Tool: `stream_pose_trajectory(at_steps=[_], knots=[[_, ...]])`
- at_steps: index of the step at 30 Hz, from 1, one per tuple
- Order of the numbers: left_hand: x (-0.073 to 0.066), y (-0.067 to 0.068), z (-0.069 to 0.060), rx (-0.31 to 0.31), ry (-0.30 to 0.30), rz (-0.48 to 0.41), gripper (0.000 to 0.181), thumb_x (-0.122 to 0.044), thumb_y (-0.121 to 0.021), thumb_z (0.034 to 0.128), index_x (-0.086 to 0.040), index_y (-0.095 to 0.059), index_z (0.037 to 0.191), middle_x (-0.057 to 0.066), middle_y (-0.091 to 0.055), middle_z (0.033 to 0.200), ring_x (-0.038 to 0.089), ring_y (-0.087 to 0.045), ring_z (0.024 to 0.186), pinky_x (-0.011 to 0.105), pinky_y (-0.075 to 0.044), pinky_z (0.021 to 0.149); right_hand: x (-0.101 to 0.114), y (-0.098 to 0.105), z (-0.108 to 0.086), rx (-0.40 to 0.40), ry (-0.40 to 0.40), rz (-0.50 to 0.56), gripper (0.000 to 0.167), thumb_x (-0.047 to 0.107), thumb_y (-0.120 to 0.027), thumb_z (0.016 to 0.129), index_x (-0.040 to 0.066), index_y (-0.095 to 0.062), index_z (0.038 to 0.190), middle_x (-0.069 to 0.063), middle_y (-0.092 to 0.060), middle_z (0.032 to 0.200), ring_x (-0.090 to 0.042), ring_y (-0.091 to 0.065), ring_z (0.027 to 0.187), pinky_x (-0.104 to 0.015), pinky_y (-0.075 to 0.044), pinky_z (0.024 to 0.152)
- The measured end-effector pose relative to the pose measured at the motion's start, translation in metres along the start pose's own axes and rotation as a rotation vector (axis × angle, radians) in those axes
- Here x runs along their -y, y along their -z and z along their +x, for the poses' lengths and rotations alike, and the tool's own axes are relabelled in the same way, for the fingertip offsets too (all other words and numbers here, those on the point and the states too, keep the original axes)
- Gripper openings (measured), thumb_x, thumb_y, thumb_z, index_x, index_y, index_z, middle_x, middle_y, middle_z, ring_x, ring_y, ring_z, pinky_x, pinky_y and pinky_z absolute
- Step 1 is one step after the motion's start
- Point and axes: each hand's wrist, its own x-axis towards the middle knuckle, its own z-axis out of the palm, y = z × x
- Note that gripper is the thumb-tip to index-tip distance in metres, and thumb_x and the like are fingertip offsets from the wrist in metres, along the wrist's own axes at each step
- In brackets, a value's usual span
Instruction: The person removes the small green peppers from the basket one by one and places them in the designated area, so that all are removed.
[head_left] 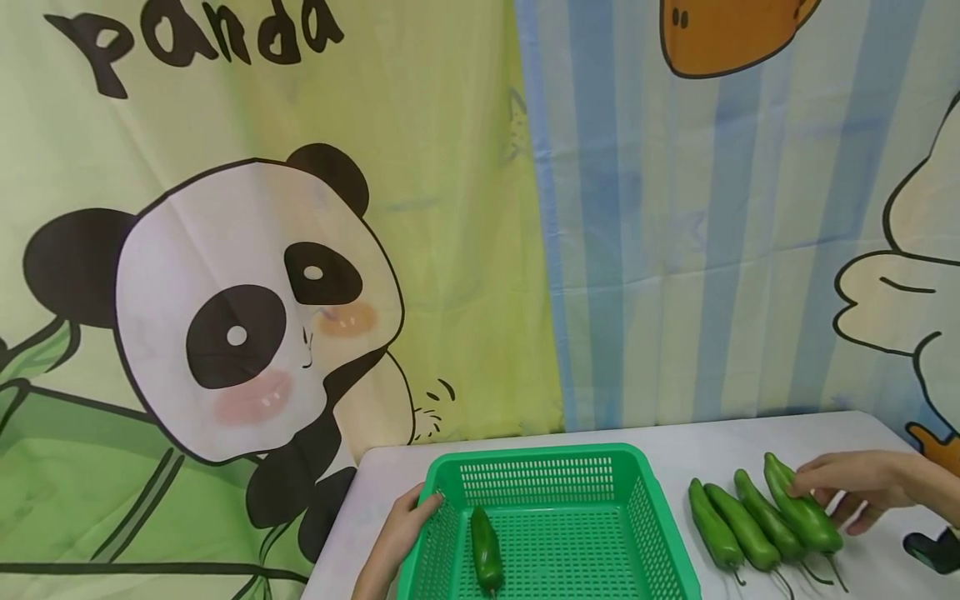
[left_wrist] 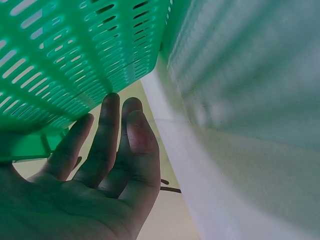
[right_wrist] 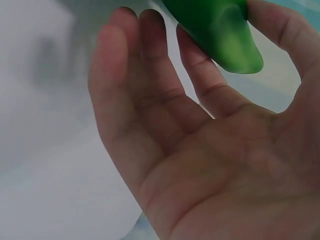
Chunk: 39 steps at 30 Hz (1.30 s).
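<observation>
My left hand (head_left: 403,523) holds the left side of a green plastic basket (head_left: 671,546), its thumb over the rim. In the left wrist view the fingers (left_wrist: 102,145) of that hand lie along the outside of the slotted basket wall (left_wrist: 75,55). One long green pepper (head_left: 486,552) lies inside the basket, near its left wall. To the right of the basket, my right hand (head_left: 862,487) pinches the rightmost green pepper (head_left: 808,518) between thumb and fingertip. The right wrist view shows this pepper (right_wrist: 232,42) partly, its other end cut off by the frame.
Several more green peppers (head_left: 742,527) lie side by side on the white table (head_left: 720,446), stems toward me. Behind the table hangs a printed curtain (head_left: 465,250) with a panda and blue stripes.
</observation>
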Motion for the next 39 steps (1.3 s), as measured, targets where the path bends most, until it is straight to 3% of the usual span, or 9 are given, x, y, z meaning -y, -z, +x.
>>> stream_pose_trajectory(at_steps=[12,19,27,39], knots=[[0.001,0.001,0.001,0.003,-0.007,-0.011,0.051,-0.038,-0.054,0.1021,-0.005,-0.056,0.142,0.019,-0.065,0.129,0.021,-0.065,0.104,0.039,-0.056,0.081,-0.011,-0.001,0.012,-0.03,-0.054,-0.098,0.056,0.036,-0.059,0.095,-0.01,-0.053,0.126,-0.006,-0.06,0.086,-0.015,-0.064,0.073,-0.028,-0.056,0.067],[0.001,0.001,0.0,0.003,-0.006,-0.017,0.05,-0.038,-0.054,0.1021,-0.006,-0.057,0.14,0.017,-0.066,0.126,0.02,-0.065,0.101,0.036,-0.055,0.078,-0.007,-0.007,0.015,-0.031,-0.038,-0.166,0.055,0.037,-0.06,0.095,-0.009,-0.054,0.125,-0.006,-0.064,0.084,-0.013,-0.063,0.067,-0.027,-0.055,0.063],[0.0,0.0,0.0,-0.003,-0.009,-0.008,0.05,-0.038,-0.055,0.1021,-0.006,-0.057,0.141,0.018,-0.065,0.129,0.022,-0.065,0.104,0.038,-0.055,0.081,-0.006,-0.011,0.02,-0.049,-0.057,-0.199,0.036,0.039,-0.06,0.095,0.004,-0.061,0.106,-0.005,-0.063,0.082,-0.013,-0.06,0.068,-0.029,-0.055,0.064],[-0.002,-0.001,-0.003,-0.005,-0.004,-0.012,0.051,-0.037,-0.055,0.1018,-0.005,-0.055,0.142,0.019,-0.065,0.128,0.021,-0.066,0.1,0.035,-0.056,0.079,-0.007,-0.013,0.018,-0.071,-0.042,-0.23,0.049,0.051,-0.059,0.096,0.003,-0.059,0.103,-0.004,-0.061,0.081,-0.013,-0.059,0.068,-0.029,-0.055,0.065]])
